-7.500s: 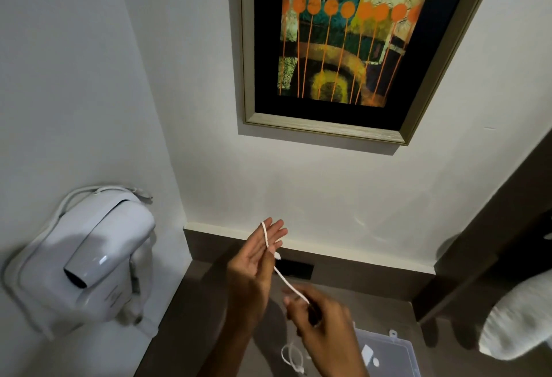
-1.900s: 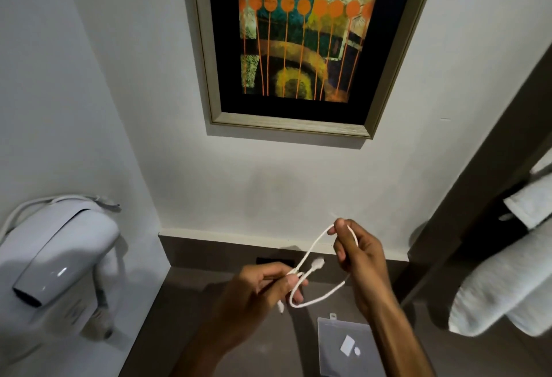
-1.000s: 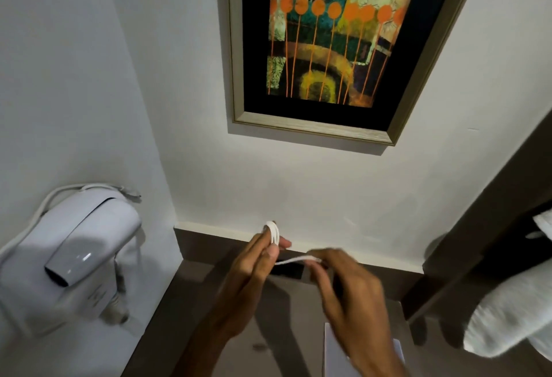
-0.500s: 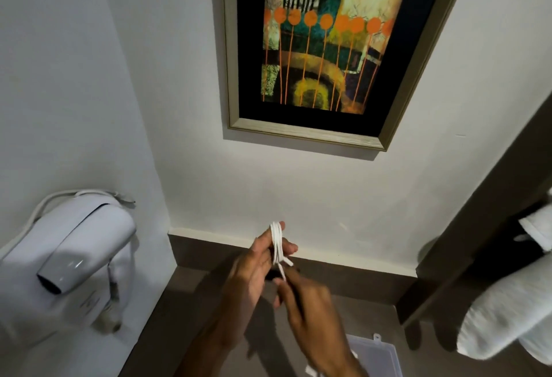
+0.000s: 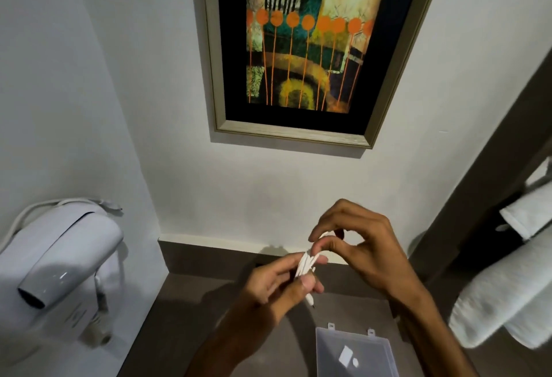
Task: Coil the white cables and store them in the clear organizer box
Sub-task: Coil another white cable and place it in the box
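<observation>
A white cable [image 5: 306,263], wound into a tight bundle of loops, sits between my two hands above the brown counter. My left hand [image 5: 276,282] grips the bundle between thumb and fingers, and a connector tip pokes out below it. My right hand [image 5: 360,245] pinches the upper end of the cable with thumb and forefinger. The clear organizer box [image 5: 354,352] lies on the counter below my hands, near the bottom edge of the view, with two small white pieces showing on or in it.
A white wall-mounted hair dryer [image 5: 56,263] hangs at the left. A framed painting [image 5: 301,48] is on the wall ahead. Rolled white towels [image 5: 507,287] sit on a dark shelf at the right. The brown counter [image 5: 185,317] meets the wall corner.
My right hand has risen from below the bundle and now pinches its top end. The bundle is lower in view, and more of the organizer box shows.
</observation>
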Demonstrator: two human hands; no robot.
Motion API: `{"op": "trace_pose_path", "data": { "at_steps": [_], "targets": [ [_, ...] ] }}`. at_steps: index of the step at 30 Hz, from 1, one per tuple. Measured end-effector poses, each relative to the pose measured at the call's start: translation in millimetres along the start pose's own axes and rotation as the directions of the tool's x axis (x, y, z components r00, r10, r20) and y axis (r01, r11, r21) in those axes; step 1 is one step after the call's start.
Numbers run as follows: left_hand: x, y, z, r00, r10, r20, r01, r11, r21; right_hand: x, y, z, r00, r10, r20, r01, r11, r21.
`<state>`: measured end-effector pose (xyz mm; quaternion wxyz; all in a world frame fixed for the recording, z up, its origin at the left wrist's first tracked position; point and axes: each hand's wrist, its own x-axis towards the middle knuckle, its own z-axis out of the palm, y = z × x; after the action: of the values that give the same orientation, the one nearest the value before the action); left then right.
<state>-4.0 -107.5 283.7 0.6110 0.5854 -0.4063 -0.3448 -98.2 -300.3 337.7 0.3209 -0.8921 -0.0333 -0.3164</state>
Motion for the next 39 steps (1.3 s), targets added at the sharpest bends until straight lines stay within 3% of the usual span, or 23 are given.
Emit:
{"op": "trace_pose_path", "data": {
  "at_steps": [3, 7, 11, 14, 19, 25, 28, 33, 39],
  "targets": [
    [3.4, 8.9, -5.1, 0.998, 0.043, 0.035, -0.040, 0.997, -0.065, 8.5, 7.4, 6.6, 0.998, 0.059, 0.013, -0.061, 0.951, 0.305],
    [9.4, 9.9, -3.7, 0.985, 0.151, 0.078, -0.126, 0.955, -0.268, 9.7, 7.1, 37.7, 0.979, 0.205, 0.017, -0.170, 0.764, 0.622],
    [17.3, 5.4, -8.8, 0.975, 0.135, -0.175, -0.192, 0.909, -0.370, -8.1, 1.3, 90.0, 0.865, 0.491, 0.105, -0.343, 0.426, 0.837],
    [13.8, -3.6, -20.6, 0.949, 0.077, -0.306, -0.169, 0.943, -0.287, -26.0, 1.0, 112.6, 0.844, 0.518, 0.138, -0.308, 0.257, 0.916],
    [10.2, -14.4, -20.6, 0.860, 0.084, -0.503, -0.107, 0.994, -0.017, -39.8, 5.2, 119.0, 0.825, 0.533, 0.184, -0.372, 0.268, 0.889],
    [11.5, -20.2, 5.2, 0.733, 0.154, -0.663, -0.020, 0.978, 0.206, -43.8, 3.6, 122.2, 0.780, 0.617, 0.103, -0.402, 0.367, 0.839],
    [11.0, -21.4, 11.3, 0.723, 0.125, -0.680, -0.040, 0.989, 0.140, -46.0, 2.2, 124.3, 0.762, 0.644, 0.072, -0.393, 0.371, 0.841],
    [13.3, -24.6, 13.2, 0.722, -0.002, -0.691, -0.125, 0.983, -0.133, -46.9, 2.5, 125.9, 0.746, 0.666, -0.002, -0.355, 0.401, 0.845],
    [14.0, -29.7, 18.8, 0.655, 0.052, -0.754, -0.097, 0.995, -0.016, -46.8, -1.4, 130.4, 0.711, 0.702, -0.030, -0.339, 0.380, 0.861]
  ]
}}
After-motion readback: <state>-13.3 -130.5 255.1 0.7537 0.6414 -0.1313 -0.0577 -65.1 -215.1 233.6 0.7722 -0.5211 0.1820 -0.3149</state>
